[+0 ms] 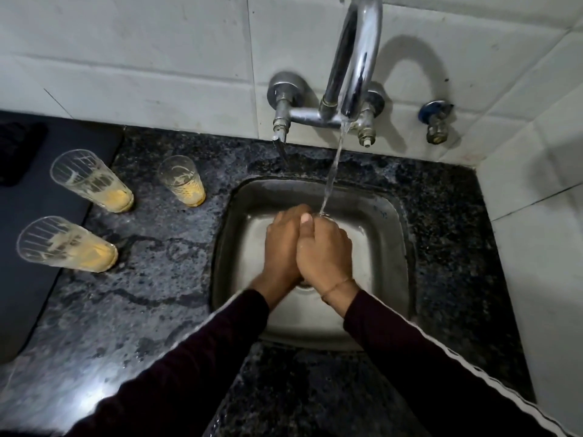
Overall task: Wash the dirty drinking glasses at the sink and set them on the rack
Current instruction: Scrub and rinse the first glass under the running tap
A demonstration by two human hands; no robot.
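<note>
Steel sink [391, 234] holds both hands under the tap's stream [331, 171]: left hand [282, 244] and right hand [325, 250] pressed together, fingers curled shut, contents hidden. Three dirty glasses [91, 181] [181, 179] [66, 244] stand on the granite counter [151, 279] at nine o'clock.

No text, label, brand, number or sign can be read anywhere in the view: the white markings on the three drinking glasses [91, 181] are plain decorative lines rather than letters, and the faint blue scribble on the sink wall [383, 212] is too small to decipher.
</note>
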